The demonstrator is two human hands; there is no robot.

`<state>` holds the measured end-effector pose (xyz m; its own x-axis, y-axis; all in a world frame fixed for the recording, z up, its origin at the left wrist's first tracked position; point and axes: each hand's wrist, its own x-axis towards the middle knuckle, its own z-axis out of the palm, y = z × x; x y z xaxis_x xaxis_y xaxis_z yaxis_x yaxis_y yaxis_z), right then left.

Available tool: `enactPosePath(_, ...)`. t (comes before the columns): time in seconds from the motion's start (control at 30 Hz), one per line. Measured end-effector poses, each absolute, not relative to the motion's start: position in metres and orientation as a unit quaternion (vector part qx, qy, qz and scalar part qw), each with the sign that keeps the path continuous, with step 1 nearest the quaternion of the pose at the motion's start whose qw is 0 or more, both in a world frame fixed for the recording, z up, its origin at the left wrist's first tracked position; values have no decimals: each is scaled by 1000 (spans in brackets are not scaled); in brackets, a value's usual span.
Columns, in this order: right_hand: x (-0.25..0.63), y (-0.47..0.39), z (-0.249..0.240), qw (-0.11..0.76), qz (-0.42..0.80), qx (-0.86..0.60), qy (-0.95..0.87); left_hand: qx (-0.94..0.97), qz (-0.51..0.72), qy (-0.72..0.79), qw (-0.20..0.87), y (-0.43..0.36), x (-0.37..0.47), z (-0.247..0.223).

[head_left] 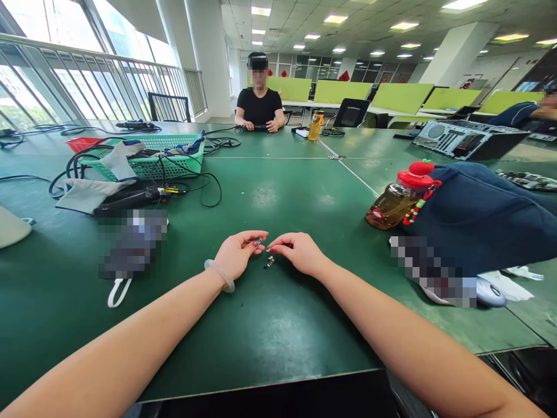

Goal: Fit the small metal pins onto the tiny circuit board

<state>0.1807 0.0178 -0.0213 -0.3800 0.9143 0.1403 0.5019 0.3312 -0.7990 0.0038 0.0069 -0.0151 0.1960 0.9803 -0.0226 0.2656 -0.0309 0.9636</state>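
Observation:
Above the green tabletop, my left hand (235, 254) is closed in a pinch on a small dark and silvery part (259, 240). Its exact kind is too small to tell. A pale bangle (221, 275) circles that wrist. My right hand (300, 253) faces it from the right, thumb and forefinger pinched around a tiny light-coloured piece (268, 249). The two sets of fingertips are close but apart. Just below them, tiny metallic pieces (271, 262) lie on the table.
Left stands a green basket (174, 165) with gloves (119, 159) and cables; a phone-like blurred item (137, 244) lies nearer. On the right are a red-lidded bottle (394, 200), dark blue cloth (483, 215) and computer case (465, 139). Another person (260, 104) sits opposite.

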Motion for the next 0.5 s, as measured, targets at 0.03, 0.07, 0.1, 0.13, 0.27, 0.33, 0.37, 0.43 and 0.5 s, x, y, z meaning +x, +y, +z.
enactPosePath(0.03, 180, 18, -21, 302, 341, -470, -756, 605, 384, 502, 485, 6, 4, -15)
enactPosePath(0.07, 180, 17, -21, 301, 341, -474, -754, 603, 386, 496, 491, 6, 5, -15)
enactPosePath(0.1, 180, 17, -21, 300, 341, -476, -752, 608, 383, 494, 490, 5, 5, -14)
enactPosePath(0.13, 180, 17, -21, 302, 343, -478, -750, 619, 375, 495, 481, 5, 5, -14)
enactPosePath(0.27, 179, 18, -22, 316, 351, -470, -746, 693, 341, 492, 402, 3, 2, -15)
enactPosePath(0.33, 180, 19, -24, 322, 349, -472, -743, 726, 327, 486, 362, 2, 1, -15)
enactPosePath(0.37, 180, 19, -25, 322, 348, -473, -742, 739, 319, 485, 342, 1, 1, -15)
enactPosePath(0.43, 180, 19, -25, 321, 352, -472, -742, 762, 303, 488, 300, 1, 1, -15)
enactPosePath(0.5, 180, 19, -25, 319, 356, -469, -743, 781, 283, 495, 256, 0, 1, -12)
